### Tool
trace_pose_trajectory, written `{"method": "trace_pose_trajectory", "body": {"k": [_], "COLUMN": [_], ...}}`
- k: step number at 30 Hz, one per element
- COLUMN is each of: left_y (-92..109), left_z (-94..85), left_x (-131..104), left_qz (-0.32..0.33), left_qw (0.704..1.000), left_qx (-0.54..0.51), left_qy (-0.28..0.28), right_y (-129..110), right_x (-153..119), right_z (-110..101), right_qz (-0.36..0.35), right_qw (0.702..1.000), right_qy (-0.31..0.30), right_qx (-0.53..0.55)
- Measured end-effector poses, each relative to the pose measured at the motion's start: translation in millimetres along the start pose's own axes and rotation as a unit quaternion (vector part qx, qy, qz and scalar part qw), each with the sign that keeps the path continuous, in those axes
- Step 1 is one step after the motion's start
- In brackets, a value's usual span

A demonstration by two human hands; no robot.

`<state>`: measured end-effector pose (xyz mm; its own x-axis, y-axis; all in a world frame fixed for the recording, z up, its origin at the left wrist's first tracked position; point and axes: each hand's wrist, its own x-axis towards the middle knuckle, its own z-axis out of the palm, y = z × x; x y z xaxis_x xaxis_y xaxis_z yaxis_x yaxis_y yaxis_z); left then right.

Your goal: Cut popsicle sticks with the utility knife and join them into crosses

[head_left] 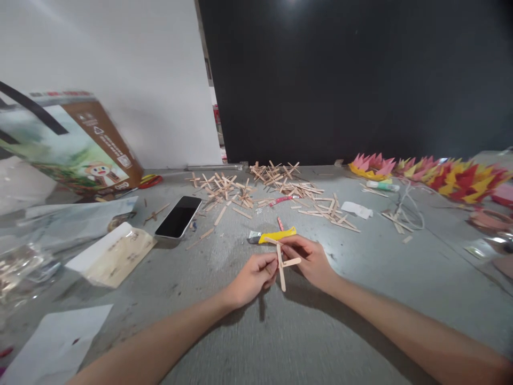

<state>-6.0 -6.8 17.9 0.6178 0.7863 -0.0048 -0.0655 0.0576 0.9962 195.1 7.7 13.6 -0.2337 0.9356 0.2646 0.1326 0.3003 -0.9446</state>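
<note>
Both my hands meet over the middle of the grey table (360, 278) on a small piece of joined wooden craft sticks (282, 264). My left hand (254, 278) pinches the long upright stick from the left. From the right, my right hand (310, 259) grips the same piece where shorter sticks branch off. A yellow utility knife (274, 236) lies just behind my fingers. Farther back, several loose and crossed wooden sticks (264, 190) are scattered in piles.
A black phone (178, 216) lies left of centre beside a white-and-tan packet (112, 255). A tilted printed carton (76, 144) and plastic bags stand at the left. Pink, yellow and red paper flowers (436, 174), a glue tube (382, 185) and a white cord (409, 208) sit at the right.
</note>
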Motion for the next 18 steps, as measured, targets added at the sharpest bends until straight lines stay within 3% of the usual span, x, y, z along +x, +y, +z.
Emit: {"method": "trace_pose_trajectory", "body": {"k": [9, 18], "left_y": [10.8, 4.1], "left_z": [3.5, 0.2], "left_x": [-1.5, 0.1], "left_qz": [0.008, -0.003], "left_qw": [1.000, 0.999], "left_qx": [-0.020, -0.031], "left_qy": [0.016, 0.037], "right_y": [2.2, 5.9], "right_x": [-1.4, -1.9], "right_z": [-1.5, -3.4], "right_qz": [0.002, 0.008], "right_qw": [1.000, 1.000], "right_qy": [0.001, -0.004], "right_qx": [0.015, -0.002]}}
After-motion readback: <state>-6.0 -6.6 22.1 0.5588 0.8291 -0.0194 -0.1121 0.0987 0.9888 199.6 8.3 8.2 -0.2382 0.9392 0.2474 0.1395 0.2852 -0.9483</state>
